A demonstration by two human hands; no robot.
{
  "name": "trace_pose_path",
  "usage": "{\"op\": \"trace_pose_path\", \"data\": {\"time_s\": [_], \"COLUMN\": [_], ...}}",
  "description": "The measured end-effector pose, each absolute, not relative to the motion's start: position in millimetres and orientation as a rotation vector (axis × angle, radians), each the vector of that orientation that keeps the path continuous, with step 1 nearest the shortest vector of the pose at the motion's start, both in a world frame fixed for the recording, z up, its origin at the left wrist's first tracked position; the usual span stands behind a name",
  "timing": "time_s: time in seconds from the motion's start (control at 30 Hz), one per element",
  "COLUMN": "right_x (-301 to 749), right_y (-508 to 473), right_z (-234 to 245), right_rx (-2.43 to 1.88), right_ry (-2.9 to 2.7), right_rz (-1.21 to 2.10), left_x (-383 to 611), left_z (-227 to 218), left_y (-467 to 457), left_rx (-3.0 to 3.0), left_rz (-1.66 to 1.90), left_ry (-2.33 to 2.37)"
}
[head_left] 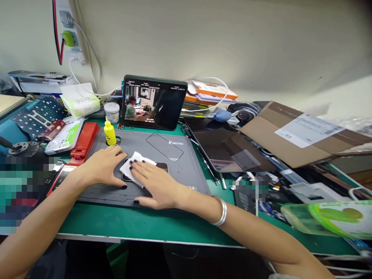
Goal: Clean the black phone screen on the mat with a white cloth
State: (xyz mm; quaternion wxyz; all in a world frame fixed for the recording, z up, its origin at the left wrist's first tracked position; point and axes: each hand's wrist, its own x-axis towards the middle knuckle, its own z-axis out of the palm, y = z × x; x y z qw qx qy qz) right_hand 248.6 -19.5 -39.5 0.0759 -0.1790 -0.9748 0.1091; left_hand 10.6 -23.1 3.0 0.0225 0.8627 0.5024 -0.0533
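Right hand (pixel 158 185) and left hand (pixel 100 167) on a phone (pixel 162 166) — on the gray repair mat (pixel 183 172)

Right fingers (pixel 142 167) lie flat, pressing a white cloth (pixel 135 168) onto the phone; left fingers (pixel 116 162) curl loosely at its edge, unclenched — beyond the mat, a yellow bottle (pixel 110 133), then a tablet (pixel 154 102) playing video.

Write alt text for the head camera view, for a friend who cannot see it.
Two bare hands work on a dark gray mat on a green workbench: the right hand presses a white cloth onto a dark phone, the left hand resting beside it. A yellow bottle and a tablet showing a video stand behind.
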Motion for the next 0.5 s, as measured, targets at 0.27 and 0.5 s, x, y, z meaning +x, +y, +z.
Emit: {"op": "trace_pose_path", "data": {"time_s": [0.27,0.5], "right_x": [252.4,252.3], "right_y": [-10.5,-15.1], "right_z": [-38.8,-38.5], "right_rx": [-0.541,-0.330], "right_ry": [-2.930,-2.955], "right_rz": [0.304,0.331], "left_x": [9.5,10.7], "left_z": [3.5,3.6], "left_y": [-22.9,-23.9], "left_rx": [2.670,2.687], "left_rz": [-0.178,-0.146], "left_ry": [1.532,1.525]}}
